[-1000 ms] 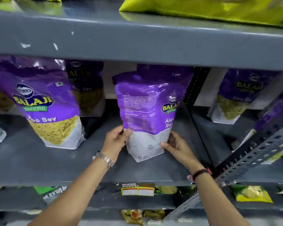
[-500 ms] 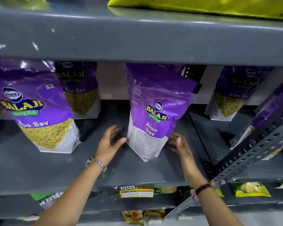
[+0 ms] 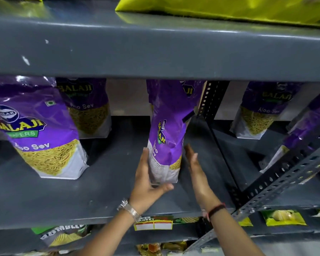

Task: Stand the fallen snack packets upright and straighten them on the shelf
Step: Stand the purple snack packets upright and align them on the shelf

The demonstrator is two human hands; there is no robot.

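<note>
Head view: a purple Aloo Sev packet (image 3: 166, 137) is stood upright, edge-on, at the centre of the grey shelf (image 3: 67, 196). Its base is cupped by the left hand (image 3: 146, 183) at 7 o'clock. The right hand (image 3: 196, 169) is held flat and spread at 4 o'clock, just beside it.

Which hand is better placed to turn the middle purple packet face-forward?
Left. The left hand already cups the middle packet at its base, thumb under the front edge. The right hand is open beside it, seemingly not touching.
</note>
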